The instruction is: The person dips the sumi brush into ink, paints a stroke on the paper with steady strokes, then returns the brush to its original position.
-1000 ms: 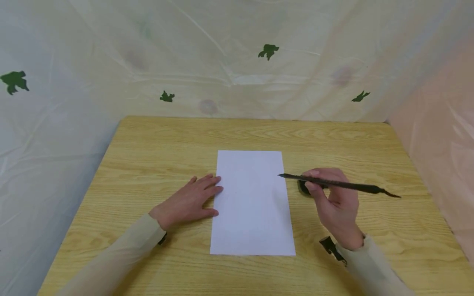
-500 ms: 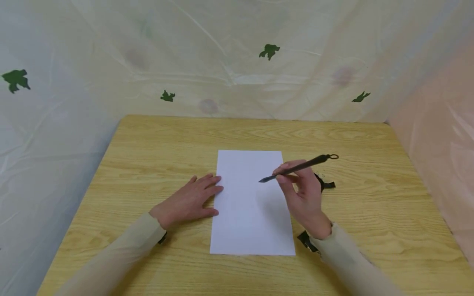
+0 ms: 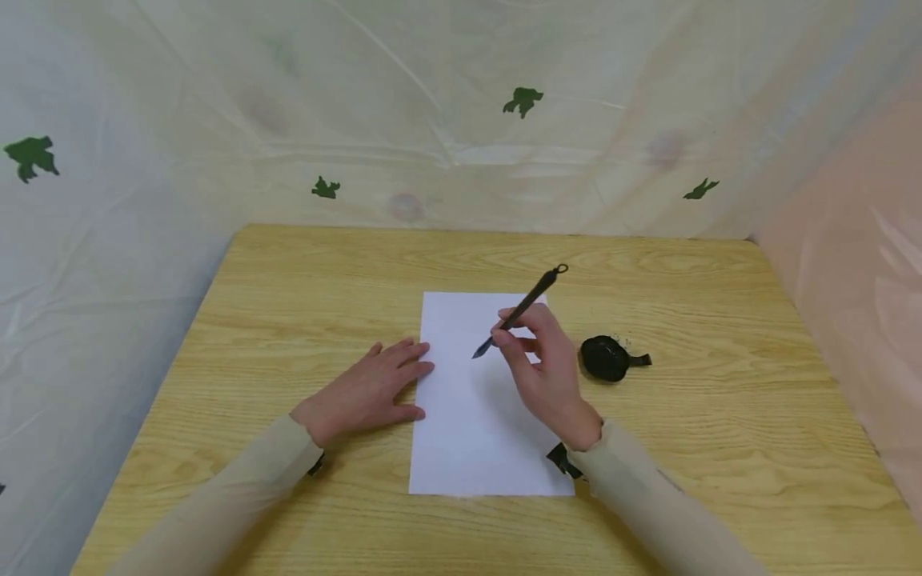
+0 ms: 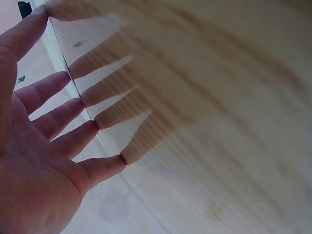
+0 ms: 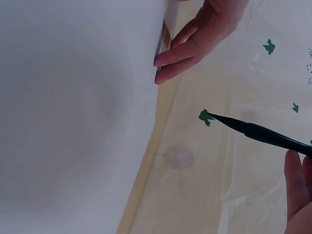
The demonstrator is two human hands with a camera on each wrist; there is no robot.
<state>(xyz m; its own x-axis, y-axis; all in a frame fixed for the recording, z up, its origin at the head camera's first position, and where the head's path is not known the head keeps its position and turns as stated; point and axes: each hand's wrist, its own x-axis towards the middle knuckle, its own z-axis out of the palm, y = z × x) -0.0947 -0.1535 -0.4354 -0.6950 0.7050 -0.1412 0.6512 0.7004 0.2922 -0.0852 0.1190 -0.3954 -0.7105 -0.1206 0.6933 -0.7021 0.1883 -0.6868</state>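
A blank white sheet of paper (image 3: 461, 432) lies on the wooden table. My left hand (image 3: 366, 390) rests at its left edge, fingers spread, fingertips on the margin; the left wrist view shows the same fingers (image 4: 58, 129) from below, tips against the surface. Between thumb and fingers, my right hand (image 3: 543, 372) pinches a dark ink brush (image 3: 529, 301) with a hanging loop at its top end. The pointed tip of the brush (image 5: 234, 123) is over the middle of the sheet, slanting down to the left. The right forearm overlaps the sheet's lower right corner.
A small black ink dish (image 3: 605, 358) with a short handle stands right of the paper, some dark specks beside it. The wooden table (image 3: 317, 280) is bounded by pale plastic sheeting (image 3: 432, 96) with green bird shapes at the back and sides.
My right hand has carried the brush left from beside the dish to over the paper's middle, tilting its top end upward. The black dish now shows fully. The left hand stayed put.
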